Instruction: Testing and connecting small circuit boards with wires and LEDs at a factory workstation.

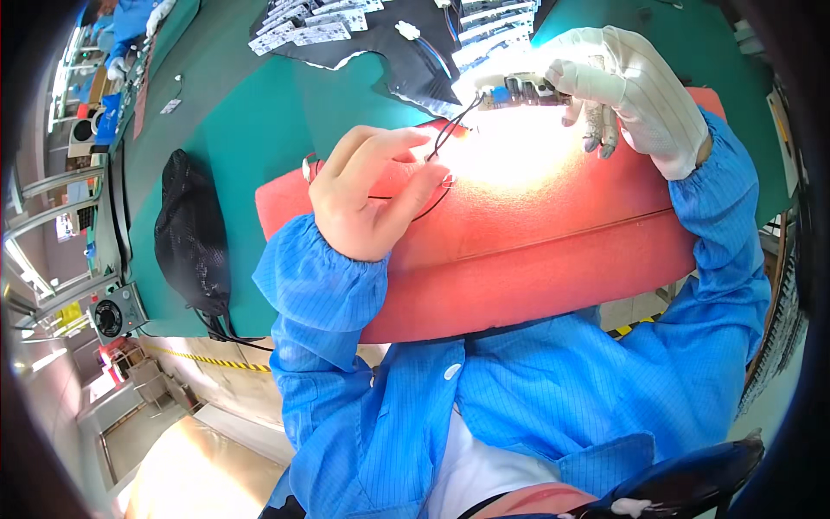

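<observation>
My left hand [367, 190] is bare, with thumb and fingertips closed around thin black wires [451, 126]. These wires run up to a small circuit board [516, 90] carrying a blue part and dark components. My right hand [618, 95], in a white glove with bare fingertips, grips the board by its right end. Strong glare washes out much of the board and the area below it. Both hands are above a red padded block [536, 259]. A loop of wire hangs under my left thumb, and a small white connector lies by the left wrist.
Several circuit boards [316, 22] lie on black sheeting at the back, beside a white connector with coloured wires [411, 33]. A black mesh bag [192, 233] rests on the green mat [251, 112] at left. A dial box [117, 313] sits at the table's left edge.
</observation>
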`<state>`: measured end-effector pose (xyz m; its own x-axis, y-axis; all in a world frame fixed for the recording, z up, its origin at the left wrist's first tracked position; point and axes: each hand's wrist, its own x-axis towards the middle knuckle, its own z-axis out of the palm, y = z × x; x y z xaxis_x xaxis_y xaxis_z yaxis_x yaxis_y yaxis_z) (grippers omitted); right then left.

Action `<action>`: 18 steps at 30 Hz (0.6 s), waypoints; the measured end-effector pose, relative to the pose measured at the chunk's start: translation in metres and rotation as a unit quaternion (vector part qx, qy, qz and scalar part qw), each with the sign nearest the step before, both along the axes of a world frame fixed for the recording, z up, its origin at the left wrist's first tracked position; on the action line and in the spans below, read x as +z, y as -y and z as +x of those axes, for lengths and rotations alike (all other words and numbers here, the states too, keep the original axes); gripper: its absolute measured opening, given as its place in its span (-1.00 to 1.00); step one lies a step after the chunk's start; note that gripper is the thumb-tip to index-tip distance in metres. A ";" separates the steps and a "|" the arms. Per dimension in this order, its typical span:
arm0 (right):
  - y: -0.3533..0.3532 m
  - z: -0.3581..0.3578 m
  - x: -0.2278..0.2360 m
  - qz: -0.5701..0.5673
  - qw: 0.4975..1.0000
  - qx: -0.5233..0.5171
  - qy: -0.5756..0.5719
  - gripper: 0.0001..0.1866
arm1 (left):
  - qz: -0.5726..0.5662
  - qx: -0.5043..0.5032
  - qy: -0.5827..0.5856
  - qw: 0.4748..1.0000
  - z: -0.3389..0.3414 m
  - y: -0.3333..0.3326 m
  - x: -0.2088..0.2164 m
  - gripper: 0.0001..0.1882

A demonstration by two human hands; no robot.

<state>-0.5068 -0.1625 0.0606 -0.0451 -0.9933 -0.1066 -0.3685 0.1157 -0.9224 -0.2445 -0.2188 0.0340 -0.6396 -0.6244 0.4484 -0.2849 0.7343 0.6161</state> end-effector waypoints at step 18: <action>0.033 0.030 -0.018 -0.413 0.787 0.102 -0.447 -0.71 | 0.173 0.191 -0.419 0.870 0.034 0.088 -0.005 -0.69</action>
